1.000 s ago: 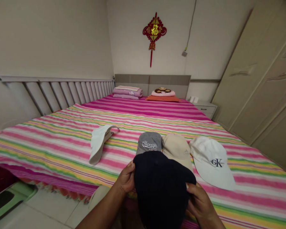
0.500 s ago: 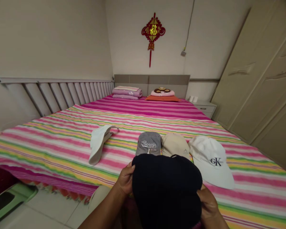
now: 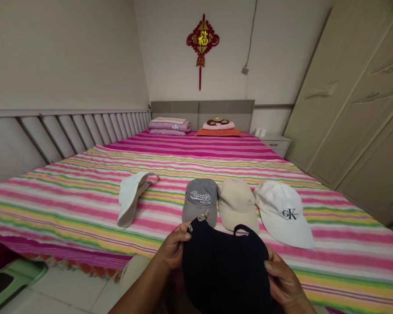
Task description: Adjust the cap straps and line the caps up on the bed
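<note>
Both my hands hold a dark navy cap (image 3: 225,270) low in front of me, its back strap and metal buckle turned up toward the bed. My left hand (image 3: 174,248) grips its left side and my right hand (image 3: 281,281) grips its right side, fingers curled on the fabric. Just beyond it, on the striped bedspread (image 3: 85,196), lie a grey cap (image 3: 199,200) with white lettering, a beige cap (image 3: 236,204) and a white cap (image 3: 281,211) with a dark logo. A white visor (image 3: 131,200) lies apart to the left.
Folded purple bedding (image 3: 169,126) and a pink pillow on an orange one (image 3: 218,127) lie at the headboard. A nightstand (image 3: 274,143) and a wardrobe (image 3: 356,109) stand at the right. A green stool (image 3: 9,283) stands on the tiled floor at lower left.
I have turned the navy cap in my hands, so its back strap and buckle now show at the top. The view has shifted slightly right and down.
</note>
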`<state>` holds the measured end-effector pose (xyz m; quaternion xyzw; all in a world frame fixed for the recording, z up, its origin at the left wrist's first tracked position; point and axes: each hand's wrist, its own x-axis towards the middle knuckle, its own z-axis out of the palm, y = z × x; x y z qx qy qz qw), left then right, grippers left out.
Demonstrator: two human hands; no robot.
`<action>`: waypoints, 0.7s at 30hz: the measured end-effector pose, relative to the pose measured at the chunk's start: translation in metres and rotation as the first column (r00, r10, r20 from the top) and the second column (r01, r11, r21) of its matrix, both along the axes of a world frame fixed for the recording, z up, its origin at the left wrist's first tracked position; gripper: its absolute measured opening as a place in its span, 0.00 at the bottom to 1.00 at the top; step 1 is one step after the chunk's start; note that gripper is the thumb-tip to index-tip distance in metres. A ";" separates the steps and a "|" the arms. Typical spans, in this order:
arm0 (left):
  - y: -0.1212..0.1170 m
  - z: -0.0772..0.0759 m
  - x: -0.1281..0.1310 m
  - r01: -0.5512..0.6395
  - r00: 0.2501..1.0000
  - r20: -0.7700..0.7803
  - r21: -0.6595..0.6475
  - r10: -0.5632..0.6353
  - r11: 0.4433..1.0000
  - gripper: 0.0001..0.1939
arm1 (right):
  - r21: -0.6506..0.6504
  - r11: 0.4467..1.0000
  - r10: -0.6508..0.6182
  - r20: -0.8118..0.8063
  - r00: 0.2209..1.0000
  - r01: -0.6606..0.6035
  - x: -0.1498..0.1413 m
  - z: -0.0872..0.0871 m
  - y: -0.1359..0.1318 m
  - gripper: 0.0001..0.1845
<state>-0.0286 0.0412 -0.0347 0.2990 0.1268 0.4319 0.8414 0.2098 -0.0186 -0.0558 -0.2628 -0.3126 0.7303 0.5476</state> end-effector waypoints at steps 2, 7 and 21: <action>-0.002 0.001 0.002 -0.005 0.999 -0.035 0.003 0.005 1.000 0.10 | 0.002 1.000 -0.018 0.006 1.000 0.018 0.002 -0.001 -0.002 0.15; -0.005 0.003 0.006 -0.055 0.987 -0.151 0.015 0.057 0.998 0.09 | -0.021 1.000 -0.011 0.032 0.999 0.012 0.005 0.003 -0.006 0.13; -0.018 0.016 0.010 -0.068 0.944 -0.319 0.075 0.088 0.995 0.10 | 0.013 0.999 0.047 -0.005 0.999 -0.047 0.006 0.007 -0.017 0.15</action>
